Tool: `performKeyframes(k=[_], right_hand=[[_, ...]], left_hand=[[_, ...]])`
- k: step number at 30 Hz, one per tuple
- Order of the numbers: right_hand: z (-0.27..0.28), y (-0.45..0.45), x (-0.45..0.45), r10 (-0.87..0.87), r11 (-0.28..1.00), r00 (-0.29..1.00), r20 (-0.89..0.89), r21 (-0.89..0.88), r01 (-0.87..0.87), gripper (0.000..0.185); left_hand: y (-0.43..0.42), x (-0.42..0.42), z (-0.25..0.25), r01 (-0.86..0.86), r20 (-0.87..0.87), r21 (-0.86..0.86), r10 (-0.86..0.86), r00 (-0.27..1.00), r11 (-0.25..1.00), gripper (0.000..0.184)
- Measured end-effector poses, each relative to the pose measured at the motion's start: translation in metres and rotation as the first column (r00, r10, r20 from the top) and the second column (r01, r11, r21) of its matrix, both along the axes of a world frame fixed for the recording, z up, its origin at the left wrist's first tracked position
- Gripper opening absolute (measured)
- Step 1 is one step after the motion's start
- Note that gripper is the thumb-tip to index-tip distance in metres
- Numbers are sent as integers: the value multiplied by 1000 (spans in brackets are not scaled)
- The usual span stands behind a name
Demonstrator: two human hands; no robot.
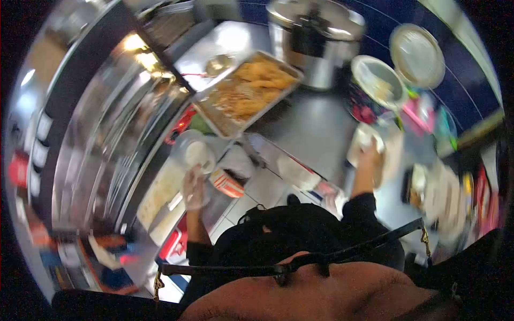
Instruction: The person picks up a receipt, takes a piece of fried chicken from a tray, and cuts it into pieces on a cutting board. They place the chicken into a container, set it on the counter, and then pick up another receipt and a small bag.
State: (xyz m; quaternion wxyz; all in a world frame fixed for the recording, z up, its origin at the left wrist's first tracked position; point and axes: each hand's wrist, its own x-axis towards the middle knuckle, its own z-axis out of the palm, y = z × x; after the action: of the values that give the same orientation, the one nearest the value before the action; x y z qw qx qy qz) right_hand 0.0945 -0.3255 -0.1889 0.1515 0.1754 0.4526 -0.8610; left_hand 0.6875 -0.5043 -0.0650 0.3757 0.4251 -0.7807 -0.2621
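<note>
My left hand (195, 186) wears a clear plastic glove and is smeared by motion. Its fingertips are at the edge of a round, see-through container (197, 154) with something white in it; whether they grip it I cannot tell. Below that hand lies a long white board (160, 199) with brown stains, and a knife-like tool (170, 207) rests across it. On the other side, my right hand (370, 156) is closed on a white, paper-like thing (365, 137), whose exact kind is blurred. Pale flat sheets or bags (392, 147) lie beside it.
A metal tray (256, 121) of golden fried food sits at the back. Near it stand a large steel pot (333, 60) and a white tub (395, 82), its lid (417, 55) against the blue tiles. A glass display case (115, 134) borders the left.
</note>
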Motion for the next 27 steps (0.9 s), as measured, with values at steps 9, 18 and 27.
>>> performKeyframes(k=[9, 18, 27], right_hand=[[74, -13, 34, 228, -84, 873, -432, 884, 459, 62], [88, -30, 102, 393, 724, 636, -664, 650, 231, 52], [112, -34, 128, 631, 655, 378, -677, 726, 207, 42]], left_hand=[[-95, -160, 120, 91, 575, -204, 44, 817, 975, 34], [-214, -332, 86, 425, 964, 109, -200, 176, 898, 35], [-221, -250, 83, 369, 344, -140, -304, 889, 919, 22]])
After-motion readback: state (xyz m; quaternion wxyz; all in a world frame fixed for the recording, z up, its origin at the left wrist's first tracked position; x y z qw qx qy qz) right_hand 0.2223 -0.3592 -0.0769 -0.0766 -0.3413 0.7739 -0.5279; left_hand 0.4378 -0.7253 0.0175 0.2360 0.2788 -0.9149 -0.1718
